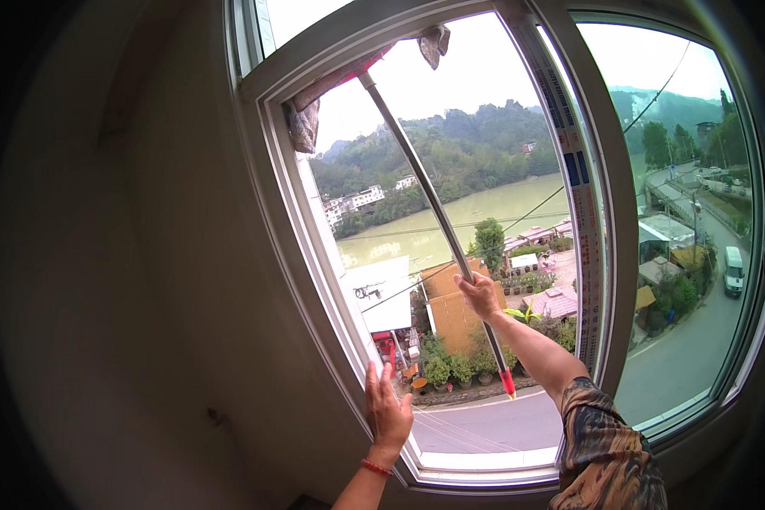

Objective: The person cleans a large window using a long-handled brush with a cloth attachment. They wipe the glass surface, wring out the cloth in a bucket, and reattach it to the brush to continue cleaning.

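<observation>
My right hand (480, 295) grips the lower part of a metal mop pole (421, 172), which slants up and left through the window opening. A red tip (507, 382) with a hanging end finishes the pole below my hand. At the top, the mop's red head (362, 67) meets a greyish-brown cloth (338, 84) against the upper frame. Loose cloth ends hang at the upper left corner and near the top middle. My left hand (387, 408), with a red bead bracelet (377, 468) at the wrist, has its fingers apart by the left side of the white window frame (331, 357).
A sash stile with printed protective film (580, 191) borders the opening on the right. Beyond it is a green-tinted glass pane (688, 255). A bare wall (166, 255) runs along the left. Outside, far below, lie a road (484, 424), rooftops and a river (459, 217).
</observation>
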Demonstrator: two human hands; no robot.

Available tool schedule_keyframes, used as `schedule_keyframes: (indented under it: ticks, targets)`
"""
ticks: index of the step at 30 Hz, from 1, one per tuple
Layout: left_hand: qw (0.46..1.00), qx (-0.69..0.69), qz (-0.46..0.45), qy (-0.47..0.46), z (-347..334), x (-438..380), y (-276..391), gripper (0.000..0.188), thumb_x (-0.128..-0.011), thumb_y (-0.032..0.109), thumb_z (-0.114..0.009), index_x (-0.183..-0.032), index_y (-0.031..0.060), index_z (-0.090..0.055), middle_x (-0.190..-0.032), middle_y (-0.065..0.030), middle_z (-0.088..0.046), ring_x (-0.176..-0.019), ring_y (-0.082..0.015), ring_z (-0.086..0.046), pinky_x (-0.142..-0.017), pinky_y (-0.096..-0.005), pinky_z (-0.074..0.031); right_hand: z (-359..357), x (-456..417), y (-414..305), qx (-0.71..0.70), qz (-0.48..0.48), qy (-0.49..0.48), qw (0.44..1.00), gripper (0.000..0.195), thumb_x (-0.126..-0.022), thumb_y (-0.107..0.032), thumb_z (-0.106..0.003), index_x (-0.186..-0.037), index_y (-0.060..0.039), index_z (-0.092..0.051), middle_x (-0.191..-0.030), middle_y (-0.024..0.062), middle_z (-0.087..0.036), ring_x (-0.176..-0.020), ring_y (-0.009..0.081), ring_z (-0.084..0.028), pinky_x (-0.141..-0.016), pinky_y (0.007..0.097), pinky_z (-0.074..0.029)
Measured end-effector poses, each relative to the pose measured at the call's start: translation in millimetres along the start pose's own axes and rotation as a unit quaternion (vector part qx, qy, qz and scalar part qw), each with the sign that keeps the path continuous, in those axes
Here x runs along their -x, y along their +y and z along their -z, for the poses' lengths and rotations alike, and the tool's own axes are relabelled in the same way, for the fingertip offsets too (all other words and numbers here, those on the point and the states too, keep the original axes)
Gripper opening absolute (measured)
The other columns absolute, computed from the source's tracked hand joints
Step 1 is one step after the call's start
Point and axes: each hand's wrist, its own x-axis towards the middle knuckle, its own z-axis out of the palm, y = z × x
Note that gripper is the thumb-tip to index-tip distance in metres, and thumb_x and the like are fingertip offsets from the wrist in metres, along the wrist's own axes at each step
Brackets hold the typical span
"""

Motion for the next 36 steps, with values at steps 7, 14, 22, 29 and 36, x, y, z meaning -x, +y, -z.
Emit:
schedule_keyframes:
  ticks: [7, 14, 22, 29, 36]
  targets:
    - [0.996, 0.085, 0.013, -0.028, -110, 239, 93, 0.034, -0.084, 0.028, -0.061, -0.103, 0.0016, -0.05, -0.086, -0.0106, -0.054, -0.08, -0.0232, -0.054, -0.07, -0.0353, -0.046, -5, -33, -40, 0.045, 0.055, 0.038, 0.997, 0.035, -0.081, -0.038, -0.063, -0.067, -0.0074, -0.054, -0.051, -0.004, -0.045, -0.043, 0.0045, -0.043, -0.04, 0.0237, -0.035]
    - [0.901, 0.371, -0.023, -0.225, -108, 221, 178, 0.044, -0.08, 0.026, -0.065, -0.112, 0.0038, -0.047, -0.102, -0.0124, -0.049, -0.094, -0.0242, -0.049, -0.079, -0.0357, -0.044, -5, -28, -67, -0.006, 0.057, 0.019, 0.998, 0.034, -0.083, -0.035, -0.062, -0.066, -0.0102, -0.047, -0.049, -0.0059, -0.041, -0.039, 0.0033, -0.04, -0.035, 0.0214, -0.03]
    - [0.517, 0.632, 0.056, -0.575, 27, 120, 193, 0.057, -0.076, 0.025, -0.07, -0.123, 0.0063, -0.043, -0.12, -0.0145, -0.043, -0.11, -0.0253, -0.044, -0.089, -0.0361, -0.041, 15, -12, -76, -0.022, 0.037, -0.002, 0.999, 0.034, -0.083, -0.036, -0.062, -0.067, -0.0104, -0.047, -0.049, -0.0056, -0.042, -0.04, 0.0032, -0.041, -0.035, 0.0213, -0.031]
    - [0.867, 0.352, 0.119, -0.331, -20, 77, 72, 0.076, -0.071, 0.033, -0.074, -0.132, 0.0071, -0.037, -0.123, -0.0159, -0.047, -0.114, -0.0242, -0.047, -0.092, -0.0371, -0.043, -10, -24, -78, -0.06, 0.031, -0.01, 0.998, 0.032, -0.084, -0.034, -0.062, -0.067, -0.0111, -0.047, -0.048, -0.0057, -0.04, -0.037, 0.0031, -0.038, -0.032, 0.0206, -0.028]
    - [0.955, 0.133, 0.085, -0.251, -101, -17, 15, 0.111, -0.063, 0.033, -0.078, -0.138, -0.0063, -0.006, -0.14, -0.0236, -0.024, -0.131, -0.0321, -0.023, -0.108, -0.0361, -0.02, -35, -59, -149, -0.149, -0.002, -0.052, 0.987, 0.031, -0.083, -0.035, -0.061, -0.071, -0.0092, -0.049, -0.05, -0.0036, -0.042, -0.037, 0.005, -0.04, -0.032, 0.0223, -0.03]
